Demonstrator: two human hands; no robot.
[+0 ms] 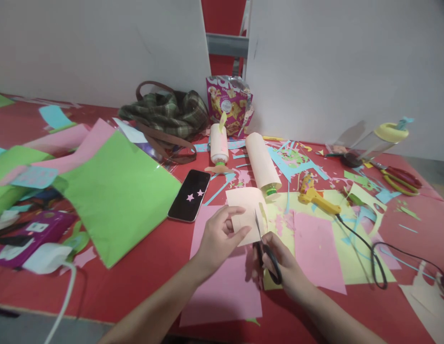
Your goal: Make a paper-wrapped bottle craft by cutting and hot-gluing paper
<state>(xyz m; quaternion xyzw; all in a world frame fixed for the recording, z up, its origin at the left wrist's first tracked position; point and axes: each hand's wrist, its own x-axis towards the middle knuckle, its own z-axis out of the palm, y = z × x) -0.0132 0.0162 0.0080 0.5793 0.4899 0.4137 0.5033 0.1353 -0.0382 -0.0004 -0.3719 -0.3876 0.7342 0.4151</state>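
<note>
Between the thumb and fingers of my left hand point(222, 234) is a piece of cream paper point(245, 203), held above the table. My right hand point(279, 258) grips black-handled scissors point(272, 263), whose blades point up and away at the paper's right edge. A narrow strip curls along that edge beside the blades. Underneath lie a pink sheet point(222, 296) and a pale yellow sheet point(365, 267). Just beyond the paper, a cream paper-wrapped bottle point(262, 160) lies on its side with a green neck toward me.
A yellow glue gun point(320, 198) with a black cord lies to the right, near pliers point(399, 179) and a clear bottle point(381, 141). A phone point(189, 196) with two pink stars and a green sheet point(121, 191) lie left. Behind are a smaller wrapped bottle point(219, 143), snack bag point(229, 102) and plaid bag point(168, 112).
</note>
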